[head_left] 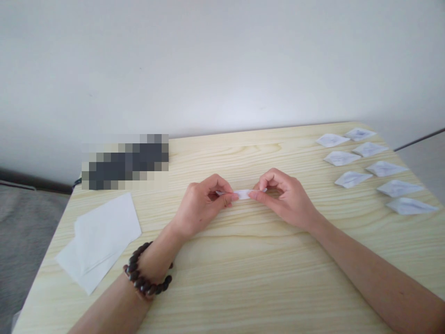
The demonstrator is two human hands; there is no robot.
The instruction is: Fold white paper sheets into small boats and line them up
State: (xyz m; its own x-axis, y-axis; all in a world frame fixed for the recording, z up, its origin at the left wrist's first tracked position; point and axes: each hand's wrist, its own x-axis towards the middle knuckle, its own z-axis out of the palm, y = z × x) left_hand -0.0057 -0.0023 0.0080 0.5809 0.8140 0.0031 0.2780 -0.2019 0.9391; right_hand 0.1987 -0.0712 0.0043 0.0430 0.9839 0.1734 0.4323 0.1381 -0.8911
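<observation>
A narrow folded strip of white paper (243,193) is held just above the middle of the light wooden table (243,278). My left hand (201,204) pinches its left end between thumb and fingers; a dark beaded bracelet (146,276) circles that wrist. My right hand (287,197) pinches the strip's right end in the same way. Both hands have their fingers curled closed on the paper.
A small stack of white paper sheets (100,236) lies at the table's left edge. Several folded white paper shapes (368,167) are laid out in two rows at the far right. A blurred dark object (125,162) sits at the back left near the wall.
</observation>
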